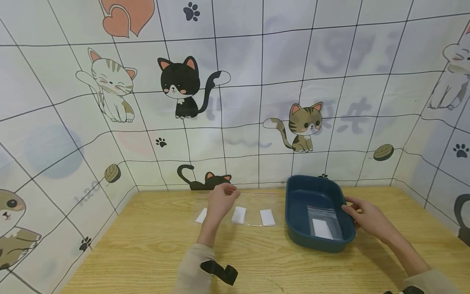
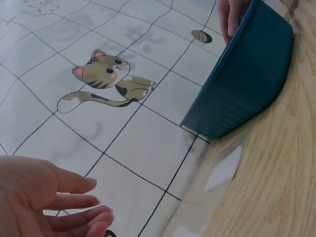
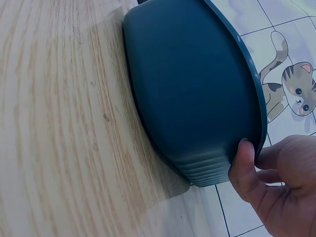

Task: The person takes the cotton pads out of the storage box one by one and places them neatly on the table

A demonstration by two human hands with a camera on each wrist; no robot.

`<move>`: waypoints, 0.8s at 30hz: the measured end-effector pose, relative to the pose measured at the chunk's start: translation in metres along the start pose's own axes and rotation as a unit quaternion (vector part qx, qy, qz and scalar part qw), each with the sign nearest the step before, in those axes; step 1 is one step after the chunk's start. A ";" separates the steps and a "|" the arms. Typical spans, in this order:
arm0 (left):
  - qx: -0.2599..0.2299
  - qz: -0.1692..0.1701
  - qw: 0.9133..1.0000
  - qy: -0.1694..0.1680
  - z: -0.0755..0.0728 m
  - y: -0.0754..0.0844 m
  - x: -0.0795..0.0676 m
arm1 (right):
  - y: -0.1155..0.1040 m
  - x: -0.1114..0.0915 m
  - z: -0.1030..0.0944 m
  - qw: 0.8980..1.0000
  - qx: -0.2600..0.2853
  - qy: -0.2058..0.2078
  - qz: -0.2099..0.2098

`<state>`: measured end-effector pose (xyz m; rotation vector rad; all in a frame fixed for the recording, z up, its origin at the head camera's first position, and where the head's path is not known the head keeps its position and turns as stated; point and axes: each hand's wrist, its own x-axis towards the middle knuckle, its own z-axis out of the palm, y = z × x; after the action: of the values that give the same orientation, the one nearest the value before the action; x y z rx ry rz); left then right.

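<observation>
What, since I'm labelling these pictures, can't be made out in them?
Leftmost card: partly hidden by the left forearm, head view.
Bag in the tub: hidden by the tub's wall, both wrist views.
Left hand: cut off by the left edge, left wrist view.
Whether the middle card bears print: too small to tell, head view.

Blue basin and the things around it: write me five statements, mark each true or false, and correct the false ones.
1. The right hand grips the rim of the blue basin. True.
2. The left hand also grips the basin. False: the left hand is apart from it and shows nothing held.
3. A clear bag with a white piece lies in the basin. True.
4. Five white pieces show outside the basin in the head view. False: three white pieces show there.
5. In the head view, the basin stands right of those three. True.
</observation>
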<state>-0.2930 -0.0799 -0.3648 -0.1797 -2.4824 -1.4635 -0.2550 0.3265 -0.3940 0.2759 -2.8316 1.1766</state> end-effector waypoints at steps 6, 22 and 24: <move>-0.002 0.010 1.000 -0.020 0.005 0.008 -0.002 | 0.000 0.000 0.000 1.000 -0.003 0.004 -0.002; -0.023 0.026 0.998 -0.062 0.016 0.028 -0.013 | 0.002 0.001 0.000 1.000 -0.002 -0.001 -0.008; -0.032 0.024 0.997 -0.071 0.017 0.032 -0.015 | 0.002 0.000 0.000 1.000 -0.003 0.001 -0.007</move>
<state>-0.2741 -0.0488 -0.3496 -0.3661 -2.5218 -1.5627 -0.2558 0.3278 -0.3950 0.2932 -2.8266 1.1663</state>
